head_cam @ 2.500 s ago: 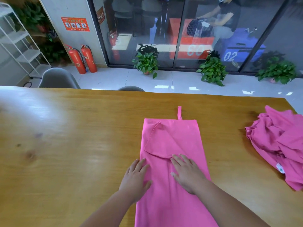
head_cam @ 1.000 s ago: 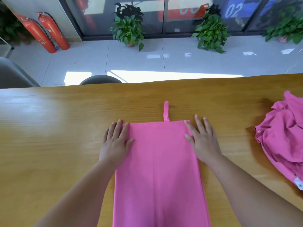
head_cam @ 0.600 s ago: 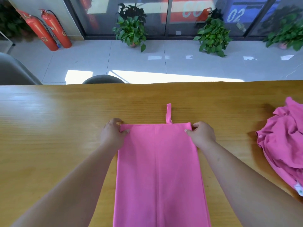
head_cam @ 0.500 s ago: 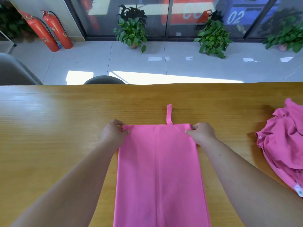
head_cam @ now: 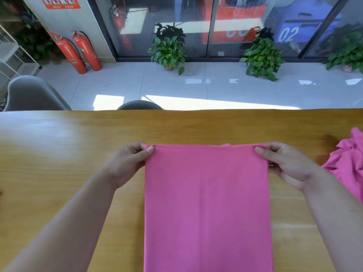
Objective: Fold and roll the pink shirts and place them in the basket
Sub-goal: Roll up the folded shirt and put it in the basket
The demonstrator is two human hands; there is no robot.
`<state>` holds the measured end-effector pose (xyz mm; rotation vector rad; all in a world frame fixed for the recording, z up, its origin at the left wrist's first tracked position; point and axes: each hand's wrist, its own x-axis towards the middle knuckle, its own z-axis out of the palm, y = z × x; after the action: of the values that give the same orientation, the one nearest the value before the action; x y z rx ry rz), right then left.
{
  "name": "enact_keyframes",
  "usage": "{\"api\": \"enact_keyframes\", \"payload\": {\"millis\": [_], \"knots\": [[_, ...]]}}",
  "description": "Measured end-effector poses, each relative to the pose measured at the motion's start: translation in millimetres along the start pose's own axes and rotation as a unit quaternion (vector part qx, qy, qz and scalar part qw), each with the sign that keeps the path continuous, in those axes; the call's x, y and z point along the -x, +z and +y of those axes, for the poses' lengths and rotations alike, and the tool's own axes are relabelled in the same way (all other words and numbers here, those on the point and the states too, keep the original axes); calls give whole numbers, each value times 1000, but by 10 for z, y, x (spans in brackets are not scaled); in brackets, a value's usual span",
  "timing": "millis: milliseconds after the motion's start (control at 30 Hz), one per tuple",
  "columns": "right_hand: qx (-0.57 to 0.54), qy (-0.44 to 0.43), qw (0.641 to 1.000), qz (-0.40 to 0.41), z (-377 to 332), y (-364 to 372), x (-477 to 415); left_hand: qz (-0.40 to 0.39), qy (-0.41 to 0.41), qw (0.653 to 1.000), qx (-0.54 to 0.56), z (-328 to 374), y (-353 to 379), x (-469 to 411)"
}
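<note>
- The far left corner of the folded pink shirt [head_cam: 206, 203] is pinched by the left grip [head_cam: 127, 163]. The thumb is laid on top of the cloth and the fingers are curled behind the edge.
- The far right corner of the same shirt is pinched in the same way by the right grip [head_cam: 288, 165], with the thumb on top and the fingers curled round the edge.
- The far edge of the shirt is stretched straight between the two grips. Whether that edge is lifted clear of the bench [head_cam: 59, 154] cannot be told.
- The shirt is laid on the middle of the bench as a long, smooth rectangle, and its near end is cut off by the bottom of the view.
- A rounded fold is seen along the far edge, with a small bump of cloth near its right end. A faint crease is seen running lengthwise down the middle.
- A second pink shirt [head_cam: 351, 161] is heaped in crumpled folds at the right edge of the bench. It lies just beside the right wrist and is partly cut off by the frame.
- A leafy green plant is held in each of the pots [head_cam: 170, 67] set on the tiled floor beyond the bench, in front of the glass wall.
- Two red fire extinguishers [head_cam: 78, 52] are stood against the wall at the far left, and a grey chair [head_cam: 33, 95] is placed behind the far left edge of the bench.
</note>
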<state>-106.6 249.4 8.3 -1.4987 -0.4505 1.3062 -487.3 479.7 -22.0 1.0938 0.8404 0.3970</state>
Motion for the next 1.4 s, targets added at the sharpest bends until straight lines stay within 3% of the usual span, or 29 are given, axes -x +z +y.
{"api": "enact_keyframes", "payload": {"millis": [100, 200, 233, 367, 400, 467, 500, 633, 767, 867, 933, 1000, 1100, 1200, 1300, 1400], "knots": [[-101, -4, 994, -34, 23, 52, 80, 7, 3, 1000, 1, 50, 0, 42], [48, 55, 996, 48, 286, 175, -90, 63, -33, 965, -252, -75, 29, -57], [71, 53, 994, 67, 303, 191, -127, 64, -44, 955, -286, -93, 47, -75], [-71, -9, 996, 54, 251, 81, -138, 44, 1, 991, -127, -13, 68, -20], [-58, -2, 997, 49, 278, 86, -102, 52, 2, 985, -166, -35, 47, -3], [72, 30, 995, 62, 394, 100, -83, 47, -20, 960, -275, -151, 13, -14], [102, 31, 992, 71, 427, 103, -84, 48, -28, 960, -275, -195, 4, -26], [5, -40, 993, 109, 314, 30, -236, 119, 28, 980, -157, -114, 56, -148], [91, -45, 982, 157, 533, 16, -472, 159, 0, 963, -217, -268, 170, -329], [140, -54, 967, 208, 727, 8, -664, 234, -7, 939, -254, -459, 218, -482], [219, -65, 941, 248, 862, 61, -694, 300, -19, 907, -293, -622, 284, -511], [336, -69, 888, 307, 1021, 175, -639, 333, -19, 861, -384, -807, 393, -473], [478, -133, 804, 328, 1380, 423, -398, 258, 60, 807, -528, -1194, 711, -231], [597, -192, 749, 215, 1838, 822, -3, 123, 136, 752, -634, -1635, 1078, 162], [706, -168, 683, 82, 2181, 972, 236, 68, 139, 717, -680, -1916, 1082, 362], [709, -142, 684, 98, 2124, 874, 113, 77, 123, 696, -704, -1863, 910, 267]]}}
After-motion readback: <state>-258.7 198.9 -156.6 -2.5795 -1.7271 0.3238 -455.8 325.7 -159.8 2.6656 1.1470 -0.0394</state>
